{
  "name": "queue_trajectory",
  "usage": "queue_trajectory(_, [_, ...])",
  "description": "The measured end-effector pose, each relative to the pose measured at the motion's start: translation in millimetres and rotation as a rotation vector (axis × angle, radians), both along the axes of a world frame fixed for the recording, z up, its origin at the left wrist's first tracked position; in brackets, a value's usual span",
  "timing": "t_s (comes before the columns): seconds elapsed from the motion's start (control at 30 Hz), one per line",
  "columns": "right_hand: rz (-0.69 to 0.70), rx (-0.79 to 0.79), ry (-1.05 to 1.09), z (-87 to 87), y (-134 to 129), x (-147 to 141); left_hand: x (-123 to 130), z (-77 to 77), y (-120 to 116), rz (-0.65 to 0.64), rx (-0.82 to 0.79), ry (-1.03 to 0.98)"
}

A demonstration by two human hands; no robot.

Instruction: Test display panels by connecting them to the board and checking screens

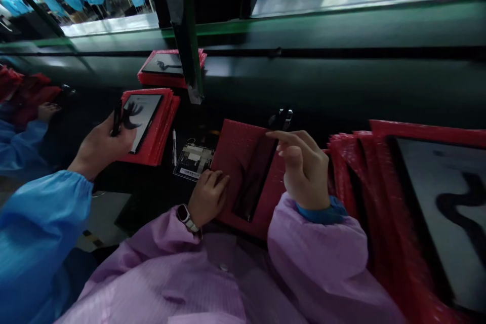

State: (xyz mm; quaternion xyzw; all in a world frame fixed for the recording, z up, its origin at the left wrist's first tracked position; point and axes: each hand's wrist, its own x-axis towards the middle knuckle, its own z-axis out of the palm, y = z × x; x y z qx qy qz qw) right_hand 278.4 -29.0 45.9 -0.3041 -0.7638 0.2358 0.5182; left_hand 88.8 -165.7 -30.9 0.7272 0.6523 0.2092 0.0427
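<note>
A dark flat panel [253, 182] lies on red bubble wrap [237, 144] in front of my body. My left hand [208, 197], with a watch on its wrist, rests at the wrap's left edge, its fingers bent and apart, holding nothing. Over the panel's upper right, my right hand [306, 167] is raised with the index finger stretched left and the other fingers curled; nothing shows in it. A circuit board [195, 159] lies left of the wrap, with a white pen [174, 147] beside it.
At the right stands a big stack of red bubble bags [383, 202] topped by a screen panel [451, 212]. A co-worker's hand [108, 144] holds a black object over another stack [163, 121] at the left. A metal post [188, 40] comes down behind the board.
</note>
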Motion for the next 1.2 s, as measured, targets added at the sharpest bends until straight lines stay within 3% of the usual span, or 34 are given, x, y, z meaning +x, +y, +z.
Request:
queue_trajectory(0.37, [-0.023,0.011,-0.032,-5.0,4,-1,-2,8.9,-7,-0.065,0.116,0.007])
queue_trajectory(0.43, [-0.024,0.020,-0.032,-4.7,4,-1,-10,11.4,-10,0.004,0.170,0.006])
queue_trajectory(0.5, [-0.025,0.024,-0.039,-4.5,4,-1,-18,11.5,-10,0.157,0.204,0.055])
queue_trajectory(0.6, [-0.028,0.024,-0.048,-4.4,4,-1,-27,8.0,-9,0.289,0.144,0.146])
queue_trajectory(0.83, [-0.058,0.049,-0.038,-5.5,3,-2,-29,2.1,-7,0.162,0.084,0.231])
queue_trajectory(1.2, [-0.071,0.071,-0.026,-6.7,3,-2,-26,5.5,-7,0.170,0.066,0.199])
